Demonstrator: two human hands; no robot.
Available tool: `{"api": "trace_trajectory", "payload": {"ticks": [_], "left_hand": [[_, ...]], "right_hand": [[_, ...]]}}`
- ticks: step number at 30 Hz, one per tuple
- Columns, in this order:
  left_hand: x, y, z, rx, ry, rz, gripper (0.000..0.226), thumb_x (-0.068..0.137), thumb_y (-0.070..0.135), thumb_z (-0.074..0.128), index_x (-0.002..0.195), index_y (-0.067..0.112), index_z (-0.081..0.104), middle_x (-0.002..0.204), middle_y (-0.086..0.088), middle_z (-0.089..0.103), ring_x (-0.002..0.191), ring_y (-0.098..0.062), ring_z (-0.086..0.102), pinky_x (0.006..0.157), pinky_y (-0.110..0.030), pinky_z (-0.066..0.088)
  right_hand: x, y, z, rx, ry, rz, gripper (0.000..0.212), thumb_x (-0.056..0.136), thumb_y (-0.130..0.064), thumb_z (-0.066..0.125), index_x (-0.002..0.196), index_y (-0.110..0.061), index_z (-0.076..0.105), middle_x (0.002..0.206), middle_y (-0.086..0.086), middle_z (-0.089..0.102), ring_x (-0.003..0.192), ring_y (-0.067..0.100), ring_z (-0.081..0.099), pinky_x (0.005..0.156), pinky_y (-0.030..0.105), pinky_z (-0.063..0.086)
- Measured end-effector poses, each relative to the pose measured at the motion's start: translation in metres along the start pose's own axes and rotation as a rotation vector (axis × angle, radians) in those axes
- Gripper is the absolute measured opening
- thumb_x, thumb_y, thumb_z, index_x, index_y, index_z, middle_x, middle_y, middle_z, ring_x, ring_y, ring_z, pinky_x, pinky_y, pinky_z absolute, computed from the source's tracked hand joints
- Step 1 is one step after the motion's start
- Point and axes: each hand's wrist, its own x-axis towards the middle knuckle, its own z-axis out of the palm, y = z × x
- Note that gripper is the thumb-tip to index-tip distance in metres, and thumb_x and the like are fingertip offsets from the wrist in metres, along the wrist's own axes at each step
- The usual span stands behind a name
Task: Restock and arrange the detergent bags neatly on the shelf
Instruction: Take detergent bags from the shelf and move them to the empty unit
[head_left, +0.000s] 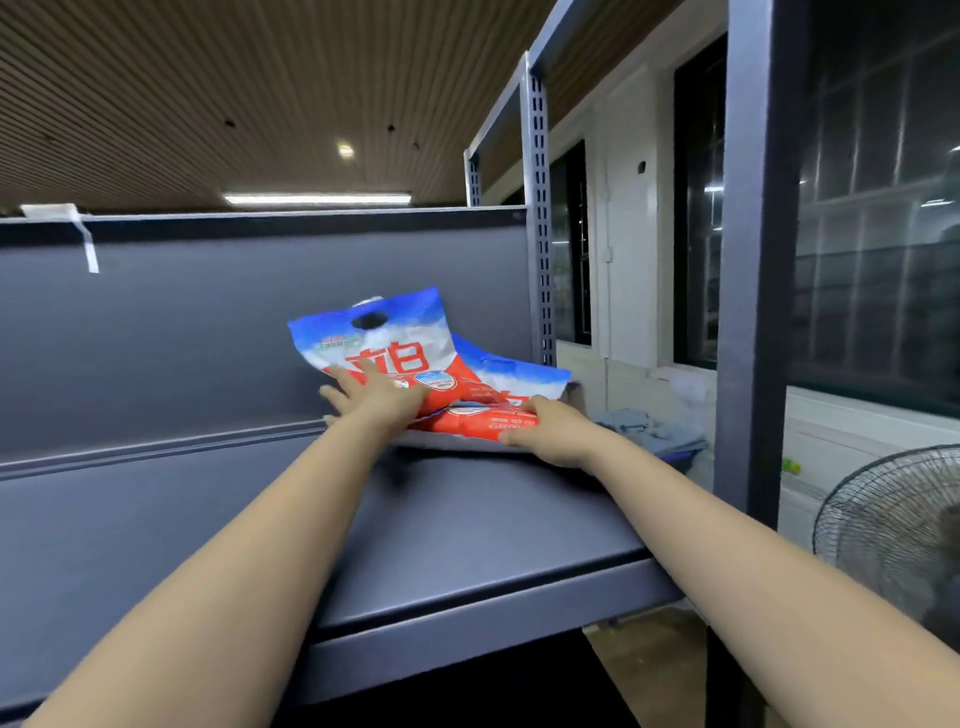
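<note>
Two blue, white and red detergent bags sit at the far right of the dark shelf board (467, 525), against its back panel. The upright bag (384, 338) leans back, its handle hole at the top. My left hand (376, 397) presses flat on its lower front, fingers spread. A second bag (511, 382) lies tilted behind and to the right of it. My right hand (548, 428) grips that bag's lower red edge, fingers curled over it.
A perforated steel upright (540, 234) stands just right of the bags, and a thick front post (753, 260) rises nearer me. A standing fan (893, 530) is at the lower right. Cloth lies on a bin (654, 436) beyond the shelf end.
</note>
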Motion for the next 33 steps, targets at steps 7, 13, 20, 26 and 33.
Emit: {"api": "trace_trajectory", "payload": {"ticks": [7, 13, 20, 26, 33], "left_hand": [[-0.003, -0.034, -0.014, 0.254, -0.193, 0.159, 0.114, 0.044, 0.075, 0.052, 0.147, 0.036, 0.021, 0.151, -0.010, 0.027, 0.135, -0.032, 0.032, 0.111, -0.049, 0.029], [-0.014, -0.050, -0.016, 0.144, -0.109, 0.091, 0.091, 0.074, 0.056, 0.065, 0.145, 0.019, 0.022, 0.144, -0.013, 0.036, 0.129, -0.033, 0.038, 0.106, -0.044, 0.036], [-0.037, -0.049, -0.031, 0.167, -0.016, 0.141, 0.055, 0.066, 0.048, 0.050, 0.112, 0.019, 0.044, 0.111, -0.005, 0.052, 0.105, -0.029, 0.052, 0.096, -0.038, 0.042], [-0.060, -0.063, -0.053, 0.291, 0.108, 0.246, 0.018, 0.084, 0.030, 0.045, 0.083, 0.013, 0.051, 0.093, -0.008, 0.060, 0.081, -0.028, 0.053, 0.070, -0.031, 0.039], [-0.104, -0.097, -0.108, 0.334, 0.287, 0.332, 0.027, 0.090, 0.032, 0.045, 0.099, 0.012, 0.061, 0.100, -0.006, 0.063, 0.091, -0.030, 0.056, 0.074, -0.032, 0.039]], "right_hand": [[-0.007, -0.006, 0.001, -0.027, 0.001, -0.057, 0.052, 0.089, -0.030, 0.063, 0.136, -0.016, 0.045, 0.137, 0.008, 0.049, 0.121, 0.022, 0.048, 0.089, 0.024, 0.037], [-0.014, -0.009, 0.005, 0.038, -0.005, -0.075, 0.046, 0.089, -0.024, 0.063, 0.132, -0.019, 0.048, 0.136, 0.007, 0.049, 0.117, 0.021, 0.049, 0.086, 0.022, 0.037], [-0.024, -0.023, 0.009, -0.028, 0.084, -0.106, 0.049, 0.086, -0.028, 0.058, 0.134, -0.022, 0.049, 0.136, 0.003, 0.053, 0.122, 0.024, 0.048, 0.103, 0.039, 0.040], [-0.048, -0.047, 0.006, -0.067, 0.134, -0.167, 0.044, 0.087, -0.027, 0.055, 0.130, -0.021, 0.052, 0.133, 0.004, 0.055, 0.121, 0.025, 0.049, 0.101, 0.040, 0.041], [-0.093, -0.087, 0.017, -0.050, 0.138, -0.278, 0.035, 0.088, -0.035, 0.058, 0.121, -0.025, 0.057, 0.127, -0.002, 0.059, 0.116, 0.020, 0.053, 0.097, 0.037, 0.044]]}}
